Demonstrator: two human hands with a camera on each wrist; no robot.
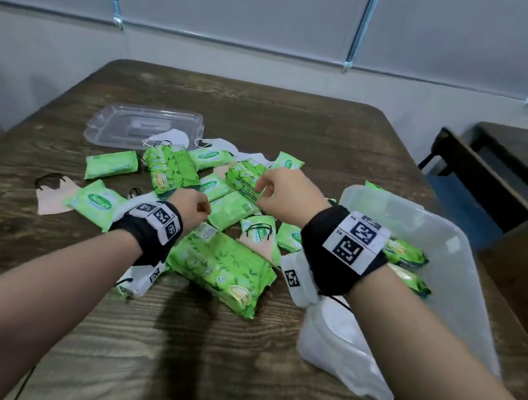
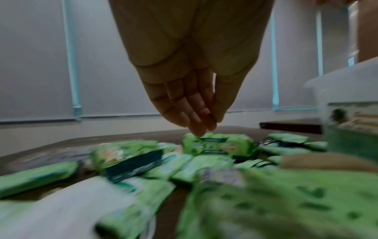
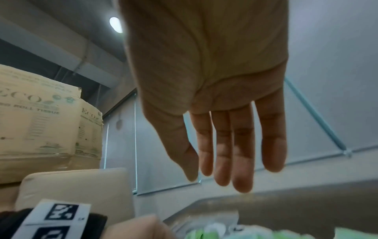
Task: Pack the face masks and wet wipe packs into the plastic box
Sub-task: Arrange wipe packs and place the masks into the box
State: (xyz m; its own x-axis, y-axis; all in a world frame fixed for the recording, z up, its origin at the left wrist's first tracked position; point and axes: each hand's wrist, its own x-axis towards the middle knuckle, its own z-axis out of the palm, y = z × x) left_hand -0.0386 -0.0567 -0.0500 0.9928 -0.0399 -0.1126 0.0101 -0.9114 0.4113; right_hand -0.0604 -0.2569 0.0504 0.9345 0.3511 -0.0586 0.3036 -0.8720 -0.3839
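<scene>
Many green wet wipe packs (image 1: 220, 268) and pale face masks (image 1: 50, 199) lay heaped on the wooden table (image 1: 293, 123), left of the clear plastic box (image 1: 458, 266) holding a few packs. Both the left hand (image 1: 190, 205) and right hand (image 1: 283, 190) hovered just above the heap, fingers (image 3: 241, 161) relaxed, holding nothing.

Two hands (image 1: 193, 206), one plastic box (image 1: 458, 266), one clear lid (image 1: 111, 126), over a dozen green wipe packs (image 1: 220, 268).

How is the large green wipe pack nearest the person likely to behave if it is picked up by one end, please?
The large green wipe pack looks soft and creased, so it would probably sag. Its glossy film may be slippery. It lies flat on the table, so rolling seems unlikely.
</scene>
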